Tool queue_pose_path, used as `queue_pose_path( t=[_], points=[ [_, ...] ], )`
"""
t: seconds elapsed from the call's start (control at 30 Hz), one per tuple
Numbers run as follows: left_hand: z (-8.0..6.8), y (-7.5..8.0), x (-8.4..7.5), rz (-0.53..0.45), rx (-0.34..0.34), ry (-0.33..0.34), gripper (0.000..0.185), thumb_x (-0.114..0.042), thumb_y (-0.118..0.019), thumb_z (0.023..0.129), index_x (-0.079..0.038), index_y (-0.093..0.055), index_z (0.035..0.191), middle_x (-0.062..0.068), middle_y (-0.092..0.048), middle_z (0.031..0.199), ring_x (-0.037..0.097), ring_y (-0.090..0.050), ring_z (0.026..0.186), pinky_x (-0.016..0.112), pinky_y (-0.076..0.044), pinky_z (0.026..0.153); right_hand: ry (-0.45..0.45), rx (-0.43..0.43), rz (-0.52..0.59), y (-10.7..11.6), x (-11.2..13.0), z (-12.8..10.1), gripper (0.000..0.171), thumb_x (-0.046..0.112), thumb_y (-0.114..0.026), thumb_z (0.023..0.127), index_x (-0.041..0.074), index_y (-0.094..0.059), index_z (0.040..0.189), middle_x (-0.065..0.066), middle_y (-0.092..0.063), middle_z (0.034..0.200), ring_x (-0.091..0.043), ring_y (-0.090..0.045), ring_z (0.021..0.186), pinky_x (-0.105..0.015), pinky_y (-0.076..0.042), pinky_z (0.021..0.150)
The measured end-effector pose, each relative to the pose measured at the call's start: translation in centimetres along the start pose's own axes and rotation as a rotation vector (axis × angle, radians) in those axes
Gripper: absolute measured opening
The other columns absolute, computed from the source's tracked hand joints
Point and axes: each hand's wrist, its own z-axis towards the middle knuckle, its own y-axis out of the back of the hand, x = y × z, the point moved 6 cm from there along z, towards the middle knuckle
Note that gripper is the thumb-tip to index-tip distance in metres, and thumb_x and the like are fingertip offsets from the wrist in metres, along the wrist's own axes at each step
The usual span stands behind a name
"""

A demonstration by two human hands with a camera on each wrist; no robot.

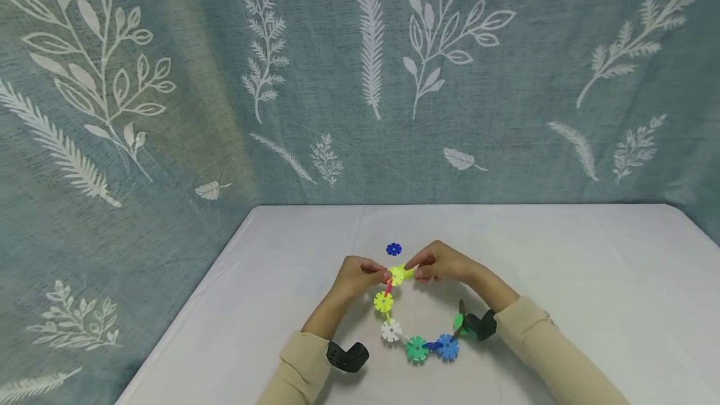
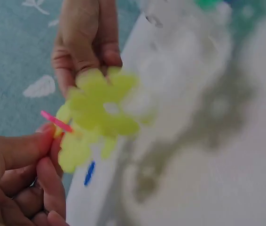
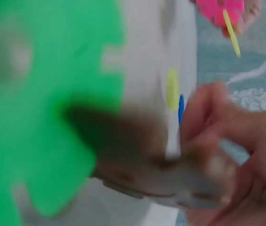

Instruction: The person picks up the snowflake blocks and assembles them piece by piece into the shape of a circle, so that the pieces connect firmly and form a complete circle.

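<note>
Head view | left hand (image 1: 355, 279) and right hand (image 1: 441, 262) pinch yellow-green snowflake disc (image 1: 397, 275) | blue disc (image 1: 394, 249) just beyond | white table (image 1: 590, 280) open all round

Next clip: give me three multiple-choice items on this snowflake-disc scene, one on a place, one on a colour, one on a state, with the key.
1. Where does the loose blue disc lie?
A. on the table beyond the hands
B. inside the chain's curve
C. on a sleeve

2. What colour is the disc that both hands hold?
A. white
B. yellow-green
C. red

3. How is the left hand?
A. flat on the table
B. hanging idle
C. pinching the chain's top end

Key: 1 A, it sits alone past the fingertips; 2 B, the left wrist view shows it plainly; 3 C, its grip meets the right hand at that disc.
</note>
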Motion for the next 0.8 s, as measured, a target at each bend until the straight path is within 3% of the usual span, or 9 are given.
queue_pose_path(
  t=[0.1,0.27,0.43,0.53,0.67,0.8],
  points=[
    [0.0,0.3,0.7,-0.027,-0.024,0.052,0.017,-0.007,-0.067,0.08,0.009,-0.068,0.086,0.016,-0.07,0.078,0.016,-0.065,0.071,0.029,-0.052,0.069,0.029,-0.045,-0.156,0.7,-0.1,0.1,0.025,-0.001,-0.058,0.085,-0.005,-0.065,0.108,-0.001,-0.053,0.06,-0.007,-0.035,0.052,-0.019,-0.031,0.051],
    [0.0,0.3,1.0,-0.017,-0.04,0.083,0.017,-0.008,-0.068,0.08,0.008,-0.069,0.086,0.016,-0.07,0.077,0.013,-0.063,0.067,0.029,-0.052,0.068,0.047,-0.016,-0.33,0.5,0.3,0.9,0.029,0.001,-0.062,0.083,0.0,-0.065,0.112,0.006,-0.04,0.055,-0.007,-0.029,0.052,-0.018,-0.028,0.052],
    [-0.1,0.1,0.9,-0.016,-0.037,0.095,0.017,-0.008,-0.069,0.079,0.008,-0.069,0.085,0.015,-0.07,0.076,0.011,-0.061,0.065,0.029,-0.052,0.067,-0.004,0.029,-0.435,-0.3,0.7,1.7,0.031,0.004,-0.066,0.081,0.004,-0.066,0.112,0.001,-0.052,0.064,-0.009,-0.034,0.055,-0.019,-0.03,0.053],
    [-0.2,0.0,0.8,-0.023,-0.039,0.1,0.017,-0.008,-0.068,0.079,0.008,-0.069,0.084,0.014,-0.07,0.075,0.01,-0.06,0.065,0.029,-0.051,0.067,-0.033,-0.016,-0.526,-0.6,1.0,2.0,0.027,0.005,-0.07,0.077,0.008,-0.07,0.104,-0.001,-0.06,0.075,-0.01,-0.042,0.062,-0.022,-0.036,0.057],
    [-0.3,0.1,0.8,-0.036,-0.041,0.101,0.016,-0.005,-0.066,0.079,0.01,-0.068,0.085,0.015,-0.069,0.077,0.01,-0.061,0.065,0.029,-0.052,0.068,-0.056,-0.098,-0.619,-0.9,1.4,2.1,0.018,0.007,-0.077,0.069,0.01,-0.072,0.086,0.0,-0.059,0.08,-0.012,-0.048,0.072,-0.029,-0.043,0.063],
    [-0.2,0.1,0.9,-0.027,-0.044,0.114,0.016,-0.005,-0.066,0.079,0.009,-0.068,0.085,0.015,-0.07,0.079,0.009,-0.062,0.065,0.029,-0.052,0.069,-0.06,-0.128,-0.601,-0.5,1.6,1.8,0.017,0.008,-0.079,0.068,0.012,-0.063,0.073,0.003,-0.056,0.072,-0.012,-0.048,0.067,-0.029,-0.04,0.059]
  ],
)
